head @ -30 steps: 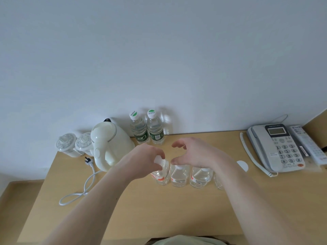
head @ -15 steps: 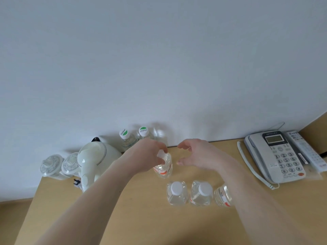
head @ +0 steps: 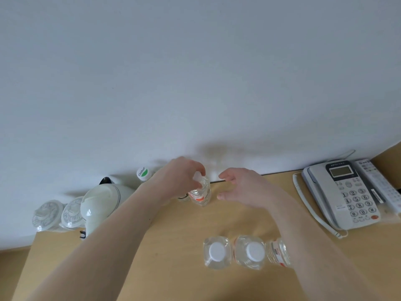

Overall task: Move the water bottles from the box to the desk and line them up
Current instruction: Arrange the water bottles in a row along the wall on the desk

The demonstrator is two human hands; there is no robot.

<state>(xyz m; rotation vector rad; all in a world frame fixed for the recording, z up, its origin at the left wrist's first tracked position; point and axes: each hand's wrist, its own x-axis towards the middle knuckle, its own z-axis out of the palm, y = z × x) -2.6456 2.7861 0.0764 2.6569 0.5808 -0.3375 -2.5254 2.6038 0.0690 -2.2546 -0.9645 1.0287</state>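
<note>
Nearest, three clear ribbed plastic water bottles stand side by side on the pale wooden desk (head: 165, 246): two white-capped ones (head: 216, 252) (head: 250, 254) and a third (head: 278, 253) partly hidden by the right forearm. Farther back, the left hand (head: 180, 179) grips a fourth bottle (head: 200, 195) by its cap, by the wall. The right hand (head: 240, 187) hovers just beside it, fingers loosely spread, holding nothing. The box is out of sight, so what remains is unclear. A green-capped bottle (head: 143, 173) and a glossy white kettle (head: 102, 203) stand left.

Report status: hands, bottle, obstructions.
Left hand grips red-label bottle by its cap, near the wall. Right hand open beside it, empty. Three bottles wait near the front edge. Green-cap bottle close behind.
</note>
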